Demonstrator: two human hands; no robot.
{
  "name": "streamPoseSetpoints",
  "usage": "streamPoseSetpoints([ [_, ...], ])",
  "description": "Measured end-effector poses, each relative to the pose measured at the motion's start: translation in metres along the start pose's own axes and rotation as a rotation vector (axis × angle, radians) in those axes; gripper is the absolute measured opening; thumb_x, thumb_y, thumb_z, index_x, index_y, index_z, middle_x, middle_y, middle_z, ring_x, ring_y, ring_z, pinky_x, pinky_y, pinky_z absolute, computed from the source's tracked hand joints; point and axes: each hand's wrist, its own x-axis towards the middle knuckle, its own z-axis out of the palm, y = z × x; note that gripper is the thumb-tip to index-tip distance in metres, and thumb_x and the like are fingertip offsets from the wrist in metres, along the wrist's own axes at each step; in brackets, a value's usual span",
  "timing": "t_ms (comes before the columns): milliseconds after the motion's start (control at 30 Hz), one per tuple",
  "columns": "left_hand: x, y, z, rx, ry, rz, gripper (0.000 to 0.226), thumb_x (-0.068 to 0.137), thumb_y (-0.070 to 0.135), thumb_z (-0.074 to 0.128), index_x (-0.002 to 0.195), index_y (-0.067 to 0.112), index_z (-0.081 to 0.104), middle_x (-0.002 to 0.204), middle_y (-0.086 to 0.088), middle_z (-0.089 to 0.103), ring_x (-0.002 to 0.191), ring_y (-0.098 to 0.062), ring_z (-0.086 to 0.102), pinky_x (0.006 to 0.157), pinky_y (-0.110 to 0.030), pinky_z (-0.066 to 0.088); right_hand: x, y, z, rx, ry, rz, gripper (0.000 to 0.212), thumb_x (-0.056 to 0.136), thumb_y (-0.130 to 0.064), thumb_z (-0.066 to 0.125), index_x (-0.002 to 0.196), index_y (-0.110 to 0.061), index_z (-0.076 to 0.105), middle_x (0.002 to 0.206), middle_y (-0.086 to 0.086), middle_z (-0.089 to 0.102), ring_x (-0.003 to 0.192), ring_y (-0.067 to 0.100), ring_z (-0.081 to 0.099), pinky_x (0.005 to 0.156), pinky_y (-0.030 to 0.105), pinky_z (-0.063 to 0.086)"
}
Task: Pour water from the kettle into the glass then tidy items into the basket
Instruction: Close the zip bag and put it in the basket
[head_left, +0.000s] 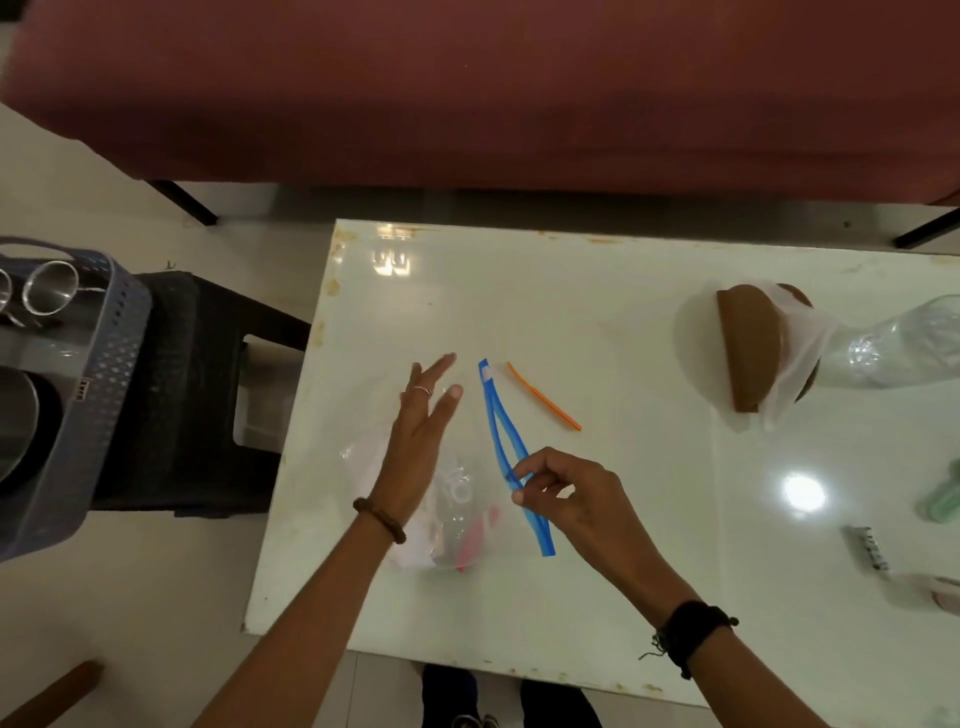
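A clear zip bag with a blue zip strip lies on the white table, with small white and red items inside. My left hand rests flat on the bag, fingers spread. My right hand pinches the blue strip near its middle, and the strip's mouth gapes apart. An orange stick lies just beyond the bag. The grey basket stands at the left on a dark stool, holding a steel glass and other steel vessels. No kettle is in view.
A brown object wrapped in a white bag and a clear plastic bottle lie at the right. Small items sit near the right edge. A maroon sofa stands beyond the table.
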Motion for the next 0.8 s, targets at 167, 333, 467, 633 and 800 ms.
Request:
streamPoseSetpoints([
  [167, 0.014, 0.01, -0.022, -0.121, 0.039, 0.068, 0.014, 0.088, 0.012, 0.057, 0.082, 0.022, 0.065, 0.081, 0.016, 0.069, 0.082, 0.004, 0.06, 0.08, -0.01, 0.043, 0.0, -0.013, 0.009, 0.014, 0.006, -0.003, 0.013, 0.076, -0.027, 0.074, 0.068, -0.028, 0.064, 0.064, -0.01, 0.064, 0.056, -0.005, 0.054, 0.057, 0.003, 0.04],
  [333, 0.013, 0.009, -0.033, -0.091, 0.021, 0.091, 0.022, 0.084, 0.015, 0.063, 0.074, 0.033, 0.07, 0.078, 0.022, 0.071, 0.075, 0.008, 0.06, 0.074, -0.006, 0.046, 0.022, -0.033, 0.027, 0.1, 0.243, -0.044, 0.023, 0.081, -0.034, 0.068, 0.099, -0.02, 0.062, 0.088, -0.009, 0.063, 0.072, -0.011, 0.053, 0.063, 0.001, 0.041],
  [467, 0.008, 0.009, -0.035, -0.087, 0.079, 0.099, 0.021, 0.084, 0.012, 0.062, 0.072, 0.029, 0.066, 0.071, 0.025, 0.069, 0.074, 0.012, 0.061, 0.068, 0.0, 0.042, 0.031, -0.045, 0.047, 0.159, 0.244, -0.049, 0.023, 0.083, -0.041, 0.064, 0.092, -0.02, 0.068, 0.088, -0.008, 0.07, 0.081, -0.004, 0.059, 0.066, 0.0, 0.04],
  [633, 0.0, 0.01, -0.029, -0.119, 0.066, 0.101, 0.019, 0.087, 0.009, 0.058, 0.074, 0.022, 0.064, 0.07, 0.016, 0.067, 0.074, 0.01, 0.06, 0.071, -0.003, 0.044, 0.032, -0.047, 0.06, 0.096, 0.319, -0.143, 0.025, 0.088, -0.034, 0.06, 0.075, -0.013, 0.063, 0.073, -0.009, 0.064, 0.075, 0.006, 0.058, 0.067, 0.009, 0.041],
  [800, 0.0, 0.014, -0.033, -0.189, 0.182, 0.076, 0.017, 0.088, 0.006, 0.056, 0.076, 0.017, 0.062, 0.079, 0.005, 0.063, 0.069, 0.01, 0.059, 0.07, -0.004, 0.046, 0.002, -0.027, 0.06, -0.017, 0.278, -0.161, 0.027, 0.089, -0.032, 0.06, 0.07, -0.014, 0.054, 0.071, -0.006, 0.059, 0.072, 0.014, 0.057, 0.064, 0.024, 0.043],
])
